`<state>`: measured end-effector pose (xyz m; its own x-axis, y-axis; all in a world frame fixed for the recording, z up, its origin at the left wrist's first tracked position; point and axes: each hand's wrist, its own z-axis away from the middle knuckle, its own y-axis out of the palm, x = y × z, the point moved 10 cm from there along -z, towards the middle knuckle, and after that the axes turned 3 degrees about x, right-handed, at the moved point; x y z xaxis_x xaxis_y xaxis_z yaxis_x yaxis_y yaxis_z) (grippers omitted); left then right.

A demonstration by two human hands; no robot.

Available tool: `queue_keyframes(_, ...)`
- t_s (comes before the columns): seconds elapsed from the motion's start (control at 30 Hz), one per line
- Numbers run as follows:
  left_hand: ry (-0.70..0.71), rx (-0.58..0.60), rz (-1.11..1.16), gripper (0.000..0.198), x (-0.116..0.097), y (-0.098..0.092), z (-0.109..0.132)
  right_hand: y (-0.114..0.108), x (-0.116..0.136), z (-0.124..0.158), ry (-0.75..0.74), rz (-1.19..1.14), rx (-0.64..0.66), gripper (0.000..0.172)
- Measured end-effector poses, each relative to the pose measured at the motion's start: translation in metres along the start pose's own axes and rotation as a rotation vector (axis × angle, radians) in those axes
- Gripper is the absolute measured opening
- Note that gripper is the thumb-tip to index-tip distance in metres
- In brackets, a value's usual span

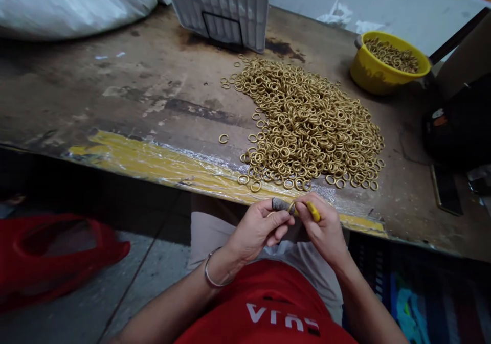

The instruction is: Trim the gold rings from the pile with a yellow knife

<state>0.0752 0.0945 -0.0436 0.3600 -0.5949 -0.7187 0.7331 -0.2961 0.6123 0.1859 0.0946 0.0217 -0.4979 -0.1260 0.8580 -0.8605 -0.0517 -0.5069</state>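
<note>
Near the table's front edge, my left hand (pixel 258 230) is closed on a brass-coloured ring (pixel 291 207), pinched between thumb and index finger. A grey wrap (pixel 281 205) covers that index finger. My right hand (pixel 323 226) is closed round a small tool with a yellow handle (pixel 313 211). Its working end meets the ring, though the fingers hide most of it, so I cannot tell its kind. Just beyond both hands spreads a large pile of similar rings (pixel 307 124). A single loose ring (pixel 223 138) lies left of the pile.
A yellow bowl (pixel 368 75) of rings stands at the back right. A grey ribbed panel (pixel 230 6) stands behind the pile. White sacking (pixel 76 6) lies at back left, a phone (pixel 445 190) at right. Yellow tape (pixel 153 162) lines the front edge. A red plastic seat (pixel 57 262) is at lower left.
</note>
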Motion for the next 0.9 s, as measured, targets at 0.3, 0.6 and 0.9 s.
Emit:
queue_keyframes(0.3,0.054,-0.106,-0.269,0.034,-0.011,-0.002,0.004,0.005,0.023,0.013,-0.191,0.794,0.074,0.021)
queue_keyframes(0.6,0.035,0.003,-0.343,0.017,-0.019,0.017,0.042,-0.04,-0.018,-0.025,0.094,0.932,-0.079,0.026)
queue_keyframes(0.9,0.05,-0.093,0.041,0.037,0.004,-0.056,0.063,0.102,0.016,-0.051,-0.134,0.865,0.433,0.03)
